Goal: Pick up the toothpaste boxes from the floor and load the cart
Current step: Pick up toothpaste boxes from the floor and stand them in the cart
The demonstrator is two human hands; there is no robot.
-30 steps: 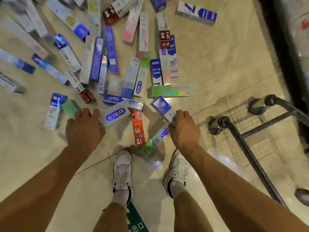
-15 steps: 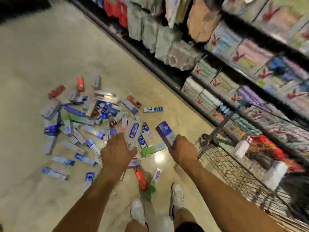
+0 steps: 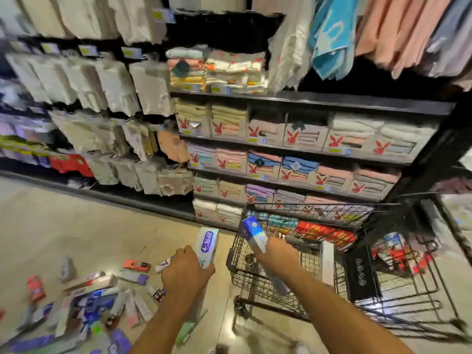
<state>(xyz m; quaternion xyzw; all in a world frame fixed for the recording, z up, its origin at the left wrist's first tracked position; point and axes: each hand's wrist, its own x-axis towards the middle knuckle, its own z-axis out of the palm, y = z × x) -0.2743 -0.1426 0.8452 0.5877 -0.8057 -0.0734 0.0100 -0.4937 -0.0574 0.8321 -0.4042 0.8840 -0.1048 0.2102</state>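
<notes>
Head view: your left hand [image 3: 187, 273] grips a pale toothpaste box [image 3: 207, 245], your right hand [image 3: 278, 254] a blue-white carton [image 3: 254, 233] at the black wire cart [image 3: 306, 207]. Likely light, crushable; hold mid-length.

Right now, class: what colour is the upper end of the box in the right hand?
Blue upper end on the box, head view.

Black wire shopping cart [image 3: 321, 206] open on top, entry from above free; red and teal packs [image 3: 320, 232] fill its far end. Black shelving stacked with folded towels [image 3: 306, 102] stands close behind it. Scattered toothpaste boxes [image 3: 89, 302] litter the beige floor [image 3: 76, 226] left of the cart.
</notes>
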